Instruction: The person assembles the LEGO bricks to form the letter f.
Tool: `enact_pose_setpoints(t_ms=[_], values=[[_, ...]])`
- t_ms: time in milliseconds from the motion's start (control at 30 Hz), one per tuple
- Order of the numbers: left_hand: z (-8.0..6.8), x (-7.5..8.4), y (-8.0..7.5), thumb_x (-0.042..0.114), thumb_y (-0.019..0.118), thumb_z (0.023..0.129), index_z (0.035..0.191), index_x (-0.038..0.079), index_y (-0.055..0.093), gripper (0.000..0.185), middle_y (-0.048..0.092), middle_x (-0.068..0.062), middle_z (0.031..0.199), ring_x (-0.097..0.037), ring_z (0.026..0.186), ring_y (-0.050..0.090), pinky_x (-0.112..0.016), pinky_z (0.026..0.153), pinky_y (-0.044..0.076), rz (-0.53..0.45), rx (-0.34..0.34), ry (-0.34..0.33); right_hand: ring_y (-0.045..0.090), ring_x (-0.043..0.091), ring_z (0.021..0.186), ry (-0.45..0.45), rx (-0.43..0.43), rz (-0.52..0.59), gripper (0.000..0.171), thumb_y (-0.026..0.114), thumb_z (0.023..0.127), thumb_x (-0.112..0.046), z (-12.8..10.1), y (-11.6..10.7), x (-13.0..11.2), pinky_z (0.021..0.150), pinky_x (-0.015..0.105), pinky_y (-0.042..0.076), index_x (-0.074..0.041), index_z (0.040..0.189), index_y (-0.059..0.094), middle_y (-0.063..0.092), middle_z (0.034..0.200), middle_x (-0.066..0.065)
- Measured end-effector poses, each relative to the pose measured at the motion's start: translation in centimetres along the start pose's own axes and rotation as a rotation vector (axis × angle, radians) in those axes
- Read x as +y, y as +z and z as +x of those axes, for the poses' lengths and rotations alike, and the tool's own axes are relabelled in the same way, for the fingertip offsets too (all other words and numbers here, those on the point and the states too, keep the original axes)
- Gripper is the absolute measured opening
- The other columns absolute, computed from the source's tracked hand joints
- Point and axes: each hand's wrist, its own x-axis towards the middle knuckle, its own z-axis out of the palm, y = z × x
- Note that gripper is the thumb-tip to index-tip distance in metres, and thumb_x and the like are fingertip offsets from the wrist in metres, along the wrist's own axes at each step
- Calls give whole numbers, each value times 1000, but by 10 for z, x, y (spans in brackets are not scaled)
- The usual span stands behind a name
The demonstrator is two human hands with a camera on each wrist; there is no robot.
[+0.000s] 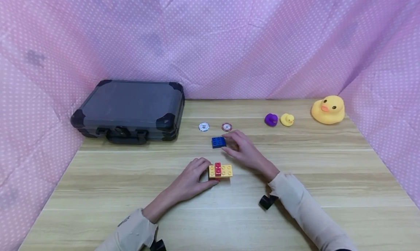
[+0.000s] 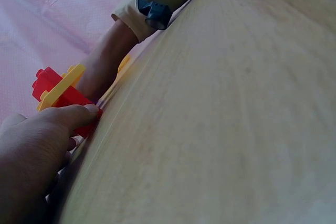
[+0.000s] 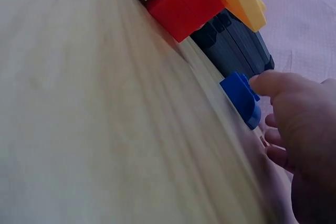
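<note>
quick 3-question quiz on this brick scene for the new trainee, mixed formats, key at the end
1. True or false: the right hand is at the blue brick.
2. Which thing does the left hand have its grip on? A) the dark case B) the yellow and red brick stack C) the big yellow duck
3. Fill in: beside the small yellow duck sits a small ______ duck.

Key
1. True; its fingertips touch the brick, though whether it is pinched yet is unclear.
2. B; the thumb presses the stack's red base in the left wrist view.
3. Purple.
</note>
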Motion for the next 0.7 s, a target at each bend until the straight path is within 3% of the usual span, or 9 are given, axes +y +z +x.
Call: enact_pose_setpoints(t_ms=[167, 367, 700], values=[[0, 0, 1, 37, 80, 93, 118, 13, 66, 38, 62, 3, 117, -14, 104, 55, -40, 90, 48, -1, 8, 9, 51, 29, 125, 15, -14, -63, 55, 75, 96, -25, 3, 3, 3, 105, 51, 43, -5, 143, 57, 58, 138, 13], [0, 1, 0, 38, 79, 93, 117, 14, 66, 37, 61, 4, 116, -14, 104, 54, -40, 90, 48, -6, 8, 5, 50, 31, 122, 11, -31, -85, 58, 76, 95, -24, 6, 5, 5, 104, 52, 43, -4, 146, 55, 57, 142, 15], [0, 2, 0, 37, 80, 92, 116, 14, 66, 36, 61, 4, 116, -14, 103, 54, -40, 90, 48, -12, 7, -3, 51, 27, 117, 5, -32, -106, 49, 75, 95, -21, 8, 7, 5, 99, 48, 45, -5, 139, 61, 61, 133, 11]])
